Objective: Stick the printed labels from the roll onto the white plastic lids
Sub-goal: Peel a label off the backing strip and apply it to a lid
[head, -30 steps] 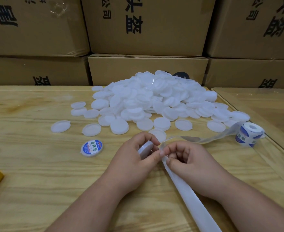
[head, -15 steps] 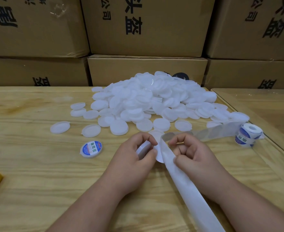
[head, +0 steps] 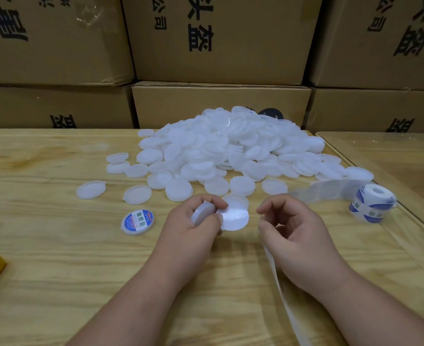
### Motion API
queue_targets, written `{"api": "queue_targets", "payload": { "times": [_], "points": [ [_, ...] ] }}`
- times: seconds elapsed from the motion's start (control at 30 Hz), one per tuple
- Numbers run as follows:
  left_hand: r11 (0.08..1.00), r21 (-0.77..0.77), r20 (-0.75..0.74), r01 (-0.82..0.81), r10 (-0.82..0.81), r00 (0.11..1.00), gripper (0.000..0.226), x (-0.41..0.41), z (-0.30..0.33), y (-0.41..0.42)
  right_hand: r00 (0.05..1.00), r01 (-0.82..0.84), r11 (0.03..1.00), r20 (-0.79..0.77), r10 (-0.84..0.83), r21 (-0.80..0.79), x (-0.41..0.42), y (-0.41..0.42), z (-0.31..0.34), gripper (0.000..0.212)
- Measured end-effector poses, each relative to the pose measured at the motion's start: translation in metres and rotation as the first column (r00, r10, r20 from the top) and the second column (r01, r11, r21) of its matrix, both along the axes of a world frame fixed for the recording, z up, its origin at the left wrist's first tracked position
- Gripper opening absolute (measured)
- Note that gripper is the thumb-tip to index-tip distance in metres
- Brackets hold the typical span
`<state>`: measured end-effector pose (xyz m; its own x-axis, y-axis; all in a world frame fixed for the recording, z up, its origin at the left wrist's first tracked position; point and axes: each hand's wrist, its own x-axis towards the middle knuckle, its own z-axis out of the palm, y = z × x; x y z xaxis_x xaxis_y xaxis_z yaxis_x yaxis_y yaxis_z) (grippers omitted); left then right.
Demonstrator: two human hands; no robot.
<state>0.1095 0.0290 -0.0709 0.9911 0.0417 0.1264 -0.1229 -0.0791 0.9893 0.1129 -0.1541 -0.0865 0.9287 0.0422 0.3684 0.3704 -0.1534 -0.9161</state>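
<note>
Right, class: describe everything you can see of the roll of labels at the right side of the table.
The roll of labels is a small white spool, tilted, its hollow core facing up. Blue and white printed labels wrap its side. It rests on the wooden table near the right edge, beside the pile of lids. A translucent backing strip unwinds from it leftward to the right hand, then trails toward the camera. Nothing else touches it.

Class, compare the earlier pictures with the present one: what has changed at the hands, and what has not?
The label has come off the backing strip and now hangs from the left hand, which still grips a lid. The right hand drew rightward with the strip. Pile, roll and labelled lid stayed put.
</note>
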Motion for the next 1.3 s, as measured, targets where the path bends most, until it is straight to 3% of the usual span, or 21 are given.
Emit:
{"api": "queue_targets", "payload": {
  "times": [0.17,0.43,0.57,0.7,0.77,0.87,1.23,1.3],
  "points": [
    [0.998,-0.012,0.016,0.060,-0.060,0.998,0.018,-0.002,0.001,-0.001,0.996,0.053,0.993,0.082,-0.044,-0.107,0.000,0.000,0.002,0.018],
    [0.983,-0.068,0.071,0.170,-0.166,0.984,0.019,0.000,-0.002,0.002,0.996,0.039,0.997,0.084,-0.033,-0.072,-0.002,0.001,0.007,0.011],
    [0.920,-0.277,0.095,0.278,-0.262,0.960,0.036,0.001,-0.001,0.003,1.000,0.003,0.999,0.016,-0.004,0.042,-0.003,0.000,0.010,0.013],
    [0.859,-0.432,0.042,0.274,-0.284,0.958,0.035,0.002,-0.002,0.001,0.982,-0.033,0.956,-0.167,0.084,0.291,-0.001,-0.003,0.015,0.013],
    [0.869,-0.414,0.035,0.273,-0.284,0.958,0.035,0.004,-0.003,0.000,0.953,-0.070,0.927,-0.251,0.171,0.368,0.000,-0.006,0.018,0.012],
    [0.893,-0.363,0.016,0.268,-0.282,0.959,0.039,0.004,-0.002,-0.002,0.918,-0.128,0.930,-0.314,0.243,0.345,0.000,-0.008,0.020,0.009],
    [0.904,-0.264,-0.015,0.336,-0.352,0.936,0.045,0.004,-0.002,-0.005,0.913,-0.160,0.972,-0.349,0.212,0.174,-0.003,0.002,0.020,0.010],
    [0.909,-0.254,-0.020,0.331,-0.347,0.938,0.045,0.004,-0.003,-0.006,0.915,-0.165,0.971,-0.340,0.217,0.175,-0.003,0.002,0.020,0.018]
  ]
}}
